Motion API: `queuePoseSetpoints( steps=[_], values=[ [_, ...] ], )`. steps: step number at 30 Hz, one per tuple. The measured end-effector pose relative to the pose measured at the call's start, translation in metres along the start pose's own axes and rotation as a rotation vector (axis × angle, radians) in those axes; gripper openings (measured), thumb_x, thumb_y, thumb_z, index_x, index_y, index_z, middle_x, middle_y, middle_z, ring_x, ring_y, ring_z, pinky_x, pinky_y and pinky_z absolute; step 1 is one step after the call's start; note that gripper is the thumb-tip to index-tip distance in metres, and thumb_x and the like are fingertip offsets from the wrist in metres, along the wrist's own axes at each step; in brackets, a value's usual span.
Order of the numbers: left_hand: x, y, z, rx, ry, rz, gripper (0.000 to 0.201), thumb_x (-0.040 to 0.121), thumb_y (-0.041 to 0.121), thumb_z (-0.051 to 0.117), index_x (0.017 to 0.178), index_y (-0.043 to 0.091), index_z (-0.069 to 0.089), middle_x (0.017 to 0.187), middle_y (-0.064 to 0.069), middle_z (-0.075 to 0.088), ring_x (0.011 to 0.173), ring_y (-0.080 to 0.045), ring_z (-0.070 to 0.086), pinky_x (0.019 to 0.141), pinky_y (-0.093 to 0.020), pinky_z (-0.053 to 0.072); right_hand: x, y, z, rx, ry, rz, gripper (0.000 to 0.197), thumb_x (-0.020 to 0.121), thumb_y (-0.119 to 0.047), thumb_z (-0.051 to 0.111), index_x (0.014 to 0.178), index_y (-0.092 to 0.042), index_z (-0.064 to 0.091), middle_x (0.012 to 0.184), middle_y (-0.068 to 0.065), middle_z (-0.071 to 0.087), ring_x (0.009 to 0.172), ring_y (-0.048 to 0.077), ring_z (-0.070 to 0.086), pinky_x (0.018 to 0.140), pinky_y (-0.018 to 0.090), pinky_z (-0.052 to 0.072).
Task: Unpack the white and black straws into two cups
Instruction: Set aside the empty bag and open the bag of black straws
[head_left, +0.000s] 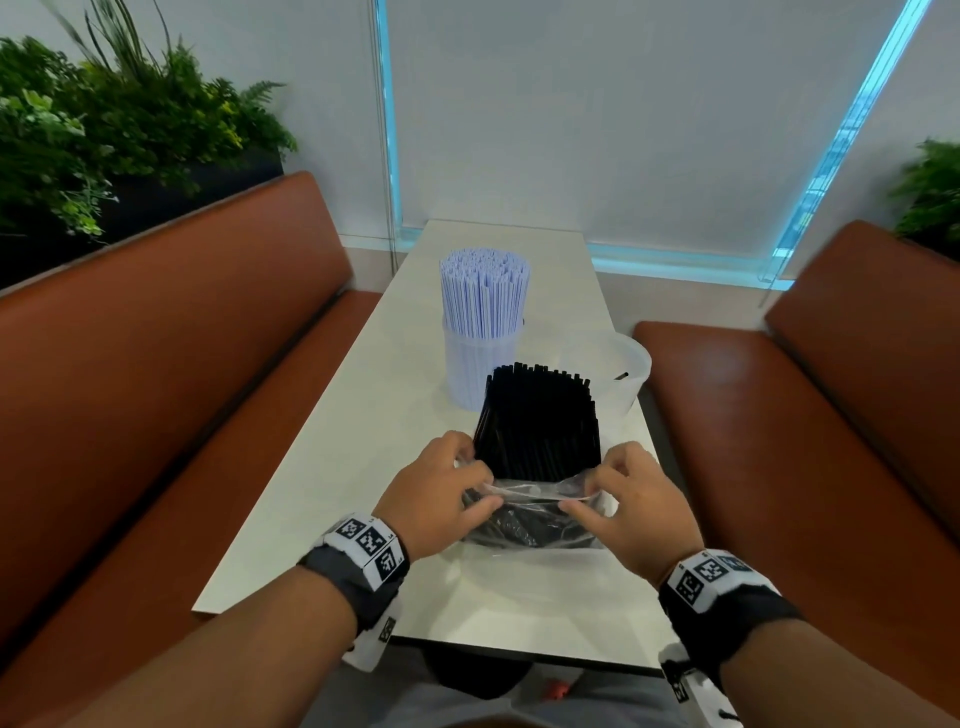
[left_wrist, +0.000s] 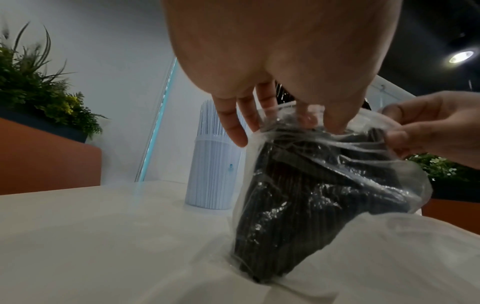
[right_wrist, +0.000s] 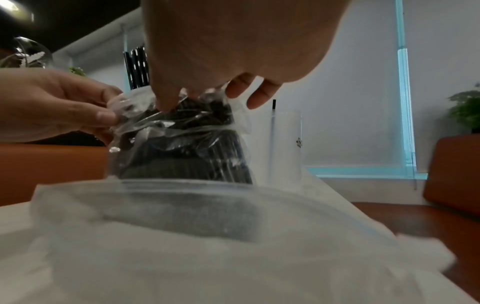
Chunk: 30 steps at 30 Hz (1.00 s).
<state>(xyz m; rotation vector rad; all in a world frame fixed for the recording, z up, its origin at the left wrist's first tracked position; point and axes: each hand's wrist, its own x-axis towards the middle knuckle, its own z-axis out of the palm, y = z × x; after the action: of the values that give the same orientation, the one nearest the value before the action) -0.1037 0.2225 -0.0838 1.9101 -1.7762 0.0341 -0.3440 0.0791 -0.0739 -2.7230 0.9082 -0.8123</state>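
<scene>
A bundle of black straws (head_left: 540, 421) stands upright on the white table (head_left: 332, 493), its lower half inside a clear plastic bag (head_left: 535, 512). My left hand (head_left: 447, 493) pinches the bag's left rim (left_wrist: 291, 121). On the other side, my right hand (head_left: 618, 499) pinches the right rim (right_wrist: 197, 102). Behind the bundle, a clear cup (head_left: 480, 364) holds the white straws (head_left: 485, 291). A second clear cup (head_left: 631, 374) stands to the right with one black straw (right_wrist: 274, 107) in it.
Another crumpled clear bag (right_wrist: 207, 236) lies on the table's near edge in front of my hands. Orange bench seats (head_left: 156, 389) flank the table on both sides. Plants (head_left: 104, 130) stand behind the benches.
</scene>
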Motion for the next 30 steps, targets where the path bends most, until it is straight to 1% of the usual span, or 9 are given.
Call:
queuePoseSetpoints(
  steps=[2, 4, 8, 14, 17, 19, 23, 27, 30],
  values=[
    [-0.001, -0.001, 0.000, -0.008, -0.055, 0.000, 0.025, 0.090, 0.047, 0.057, 0.100, 0.028, 0.070, 0.117, 0.004, 0.045, 0.102, -0.014, 0.052, 0.070, -0.034, 0.055, -0.010, 0.000, 0.006, 0.008, -0.039, 0.159, 0.033, 0.072, -0.066, 0.072, 0.087, -0.042, 0.056, 0.116, -0.018, 0.034, 0.088, 0.005, 0.053, 0.061, 0.022, 0.049],
    [-0.001, -0.001, 0.000, -0.008, -0.053, 0.020, 0.014, 0.092, 0.033, 0.062, 0.103, 0.027, 0.069, 0.117, 0.003, 0.046, 0.100, -0.015, 0.052, 0.070, -0.032, 0.054, -0.012, -0.005, 0.010, 0.049, -0.139, 0.332, 0.042, 0.070, -0.071, 0.073, 0.091, -0.052, 0.042, 0.124, -0.023, 0.031, 0.080, -0.001, 0.058, 0.063, 0.025, 0.052],
    [0.006, 0.006, -0.009, -0.029, 0.025, 0.080, 0.010, 0.095, 0.024, 0.062, 0.104, 0.026, 0.068, 0.109, 0.003, 0.048, 0.091, -0.015, 0.050, 0.068, -0.028, 0.048, 0.004, -0.019, 0.012, 0.339, -0.176, 0.549, 0.036, 0.080, -0.038, 0.077, 0.085, -0.045, 0.042, 0.098, -0.012, 0.062, 0.070, 0.012, 0.065, 0.065, 0.038, 0.057],
    [0.015, 0.032, -0.044, -0.047, 0.156, 0.108, 0.015, 0.096, 0.029, 0.061, 0.107, 0.023, 0.070, 0.100, 0.008, 0.047, 0.076, -0.009, 0.047, 0.061, -0.024, 0.047, 0.036, -0.043, -0.022, 0.425, -0.027, 0.496, 0.031, 0.086, -0.017, 0.065, 0.081, -0.040, 0.044, 0.065, -0.002, 0.061, 0.046, 0.008, 0.052, 0.047, 0.031, 0.045],
    [0.017, 0.052, -0.065, -0.090, 0.224, 0.100, 0.012, 0.095, 0.032, 0.066, 0.105, 0.028, 0.070, 0.093, 0.013, 0.049, 0.072, -0.008, 0.051, 0.063, -0.023, 0.047, 0.062, -0.054, -0.054, 0.328, 0.037, 0.387, 0.024, 0.083, -0.020, 0.063, 0.083, -0.038, 0.048, 0.080, -0.004, 0.062, 0.065, 0.014, 0.060, 0.061, 0.035, 0.049],
    [0.016, 0.065, -0.075, -0.143, 0.185, 0.062, 0.006, 0.094, 0.040, 0.063, 0.099, 0.037, 0.065, 0.086, 0.017, 0.047, 0.074, -0.008, 0.052, 0.063, -0.017, 0.042, 0.080, -0.056, -0.076, 0.190, -0.001, 0.324, 0.019, 0.082, -0.023, 0.061, 0.089, -0.038, 0.051, 0.093, -0.008, 0.057, 0.077, 0.018, 0.058, 0.067, 0.035, 0.046],
    [0.012, 0.085, -0.068, -0.258, 0.100, 0.022, 0.020, 0.091, 0.045, 0.059, 0.076, 0.037, 0.049, 0.074, 0.012, 0.045, 0.070, -0.006, 0.048, 0.059, -0.016, 0.034, 0.095, -0.054, -0.089, -0.061, -0.111, 0.231, 0.027, 0.083, -0.022, 0.056, 0.104, -0.038, 0.057, 0.102, -0.007, 0.056, 0.090, 0.022, 0.056, 0.071, 0.033, 0.041],
    [0.002, 0.078, -0.039, -0.245, -0.287, -0.140, 0.020, 0.092, 0.035, 0.064, 0.079, 0.021, 0.059, 0.075, 0.003, 0.058, 0.072, -0.016, 0.056, 0.069, -0.036, 0.048, 0.074, -0.050, -0.037, -0.036, -0.369, 0.350, 0.027, 0.091, -0.034, 0.042, 0.112, -0.036, 0.058, 0.122, 0.000, 0.061, 0.108, 0.028, 0.059, 0.093, 0.041, 0.047],
    [-0.002, 0.064, -0.029, -0.078, -0.449, -0.245, 0.021, 0.093, 0.031, 0.056, 0.078, 0.017, 0.062, 0.075, -0.001, 0.065, 0.073, -0.023, 0.060, 0.060, -0.035, 0.045, 0.046, -0.046, 0.013, -0.012, -0.648, 0.419, 0.037, 0.099, -0.037, 0.033, 0.131, -0.025, 0.048, 0.152, 0.007, 0.039, 0.133, 0.036, 0.041, 0.110, 0.056, 0.034]
  ],
)
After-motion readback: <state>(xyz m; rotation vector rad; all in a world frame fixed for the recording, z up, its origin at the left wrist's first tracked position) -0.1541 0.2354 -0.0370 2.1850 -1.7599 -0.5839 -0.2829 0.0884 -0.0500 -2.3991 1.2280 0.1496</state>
